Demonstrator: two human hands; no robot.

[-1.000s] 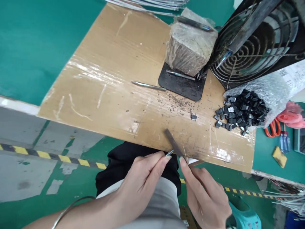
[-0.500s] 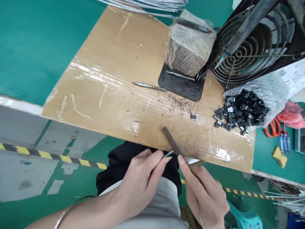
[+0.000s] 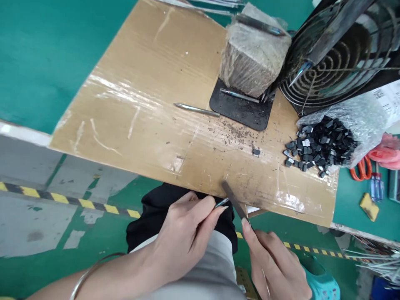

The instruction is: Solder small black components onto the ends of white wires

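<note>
My left hand (image 3: 190, 233) pinches a small pointed metal tip (image 3: 221, 203), whose end sticks out past thumb and forefinger at the table's front edge. My right hand (image 3: 275, 262) is closed on a flat dark metal file (image 3: 235, 200), thumb along it, its far end over the cardboard's edge. The file lies just right of the tip; whether they touch I cannot tell. A longer pointed metal rod (image 3: 196, 109) lies on the cardboard (image 3: 140, 83), and another rod (image 3: 239, 96) rests on the black plate (image 3: 242, 111).
A plastic-wrapped block (image 3: 254, 54) stands on the plate. Right of it are a black fan (image 3: 340, 58) with a soldering iron (image 3: 331, 37) before it, a heap of small black parts (image 3: 325, 143), orange-handled scissors (image 3: 361, 168) and a yellow sponge (image 3: 369, 206).
My right hand and the file have moved down and to the right, toward my body. My left hand has stayed almost in place with the metal tip. The view has shifted slightly.
</note>
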